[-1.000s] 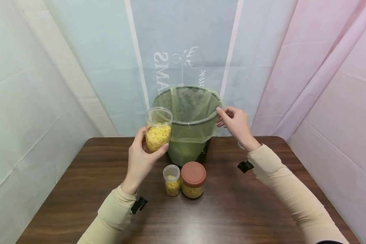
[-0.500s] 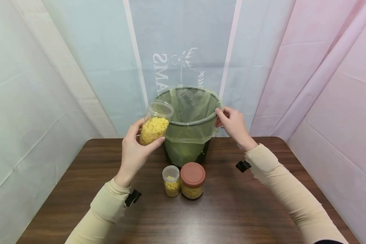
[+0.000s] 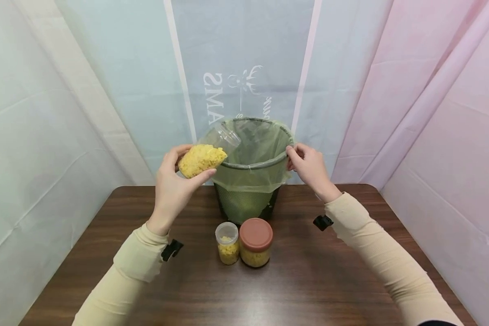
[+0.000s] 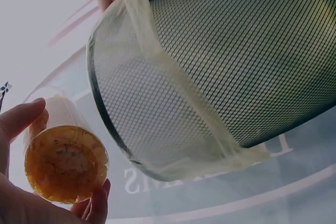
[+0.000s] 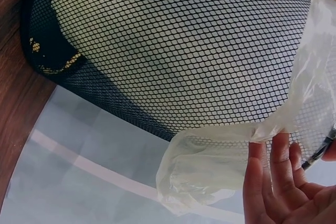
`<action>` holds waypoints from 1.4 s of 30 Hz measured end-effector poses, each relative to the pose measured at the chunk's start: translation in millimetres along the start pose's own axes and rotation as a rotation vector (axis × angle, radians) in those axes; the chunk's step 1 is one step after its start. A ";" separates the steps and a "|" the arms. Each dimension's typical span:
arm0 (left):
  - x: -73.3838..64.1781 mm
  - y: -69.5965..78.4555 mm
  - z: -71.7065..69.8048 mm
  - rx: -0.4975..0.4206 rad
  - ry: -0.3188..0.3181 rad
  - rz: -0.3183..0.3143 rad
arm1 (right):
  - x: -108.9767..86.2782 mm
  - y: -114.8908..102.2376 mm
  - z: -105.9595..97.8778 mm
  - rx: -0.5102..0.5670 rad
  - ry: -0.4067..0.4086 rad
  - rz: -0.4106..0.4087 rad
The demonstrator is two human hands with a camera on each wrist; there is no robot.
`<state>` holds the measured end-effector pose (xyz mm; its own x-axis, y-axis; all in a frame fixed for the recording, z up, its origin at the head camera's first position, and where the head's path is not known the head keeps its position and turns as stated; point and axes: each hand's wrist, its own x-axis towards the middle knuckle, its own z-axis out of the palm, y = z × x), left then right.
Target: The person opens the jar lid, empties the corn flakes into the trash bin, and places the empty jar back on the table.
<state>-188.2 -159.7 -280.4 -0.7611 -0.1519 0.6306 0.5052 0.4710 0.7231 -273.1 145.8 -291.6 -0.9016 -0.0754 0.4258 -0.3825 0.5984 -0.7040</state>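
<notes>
My left hand (image 3: 170, 183) grips a clear plastic jar (image 3: 202, 160) of yellow flakes. The jar is tilted, its open mouth over the left rim of a mesh trash bin (image 3: 244, 203); the flakes lie slanted inside it. In the left wrist view the jar's round base (image 4: 65, 163) faces the camera, with thumb and fingers around its sides. My right hand (image 3: 311, 166) pinches the bin's right rim, thumb on top. In the right wrist view its fingers (image 5: 282, 166) lie outside, against the pale green bin liner (image 5: 205, 171) folded over the rim.
In front of the bin, a small clear jar (image 3: 228, 251) with yellow flakes stands beside a jar with a reddish lid (image 3: 256, 235). All stand on a dark wood table (image 3: 293, 280). Pale fabric curtains (image 3: 138, 68) enclose the back and sides.
My left hand has moved left and slightly up, tipping the jar from nearly upright toward the bin. My right hand keeps its place on the rim.
</notes>
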 end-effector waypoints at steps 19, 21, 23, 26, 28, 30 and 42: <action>28.8 -4.8 1.7 -0.022 0.048 -0.052 | -0.6 -0.7 -0.6 -0.079 -0.005 -0.004; 30.2 -5.5 1.6 -0.018 0.057 -0.045 | -0.6 -0.4 -0.4 -0.086 -0.005 -0.007; 31.4 -6.2 1.3 -0.014 0.060 -0.039 | -0.4 -0.1 0.0 -0.090 -0.003 -0.009; 32.6 -7.3 0.2 -0.010 0.061 -0.034 | -0.2 -0.4 0.4 -0.102 0.002 -0.011; 33.2 -7.4 -0.8 -0.010 0.057 -0.034 | -0.2 -0.6 0.6 -0.108 0.005 -0.015; 33.7 -6.9 -1.8 -0.011 0.055 -0.032 | -0.3 -0.9 0.8 -0.112 0.009 -0.017; 36.3 -1.9 -3.7 0.000 0.072 -0.030 | -0.2 0.0 1.4 -0.105 0.013 -0.012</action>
<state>-215.3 -169.4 -257.8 -0.7449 -0.2280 0.6270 0.4823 0.4653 0.7422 -273.2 144.7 -292.4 -0.8941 -0.0727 0.4419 -0.3693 0.6780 -0.6356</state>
